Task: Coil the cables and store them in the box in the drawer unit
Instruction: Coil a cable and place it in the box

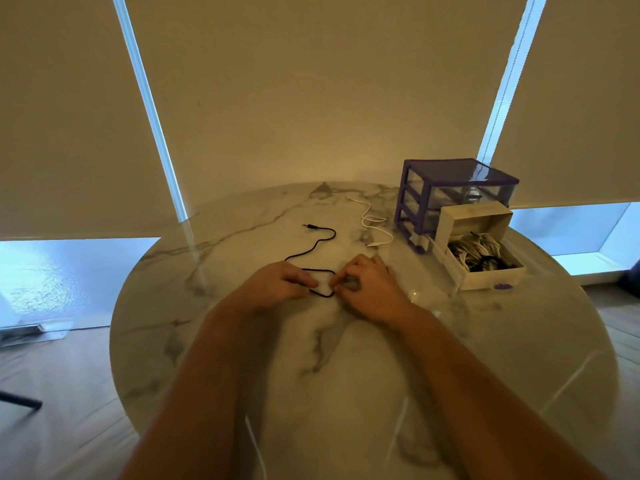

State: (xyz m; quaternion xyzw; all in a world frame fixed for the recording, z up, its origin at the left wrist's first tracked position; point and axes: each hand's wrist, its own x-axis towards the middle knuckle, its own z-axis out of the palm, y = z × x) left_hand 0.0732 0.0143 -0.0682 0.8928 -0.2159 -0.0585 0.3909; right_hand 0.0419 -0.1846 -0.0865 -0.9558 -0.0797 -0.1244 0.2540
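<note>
A thin black cable with a jack plug at its far end snakes across the round marble table. Its near end forms a small loop between my hands. My left hand pinches the loop's left side and my right hand pinches its right side. A white cable lies loose farther back. The purple drawer unit stands at the right, its lowest drawer pulled out. A white box sits in that drawer and holds several coiled cables.
Roller blinds cover the windows behind the table. Wooden floor shows at left and right, with a dark chair leg at the lower left. The table's edge curves round close to the drawer on the right.
</note>
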